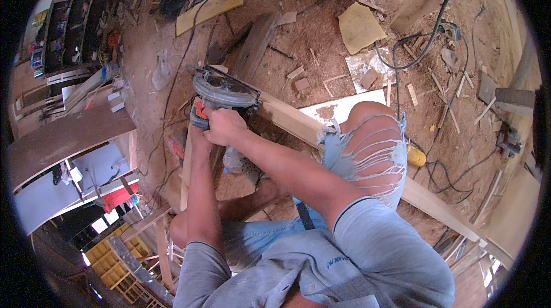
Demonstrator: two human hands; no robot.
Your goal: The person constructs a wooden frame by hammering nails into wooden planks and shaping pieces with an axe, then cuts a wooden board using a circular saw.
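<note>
Both my hands are together at the grip of a circular saw [221, 93] with a rounded, greyish guard and an orange-and-black body. My right hand [225, 126] is closed on the handle, its arm reaching across from the right. Beside it, my left hand [198, 134] is wrapped round the rear of the body, its fingers partly hidden. Just right of the guard lies the end of a long pale wooden board [290, 117], which runs under my raised knee toward the lower right. Whether the blade touches the wood, I cannot tell.
Sawdust and offcuts cover the ground. Dark cords snake across it, one past a yellow-ended tool [416, 156]. A white panel [342, 107] lies beyond my knee, a yellowish board piece [361, 28] farther off. Shelves [69, 38] and a brown-topped bench [72, 141] stand left.
</note>
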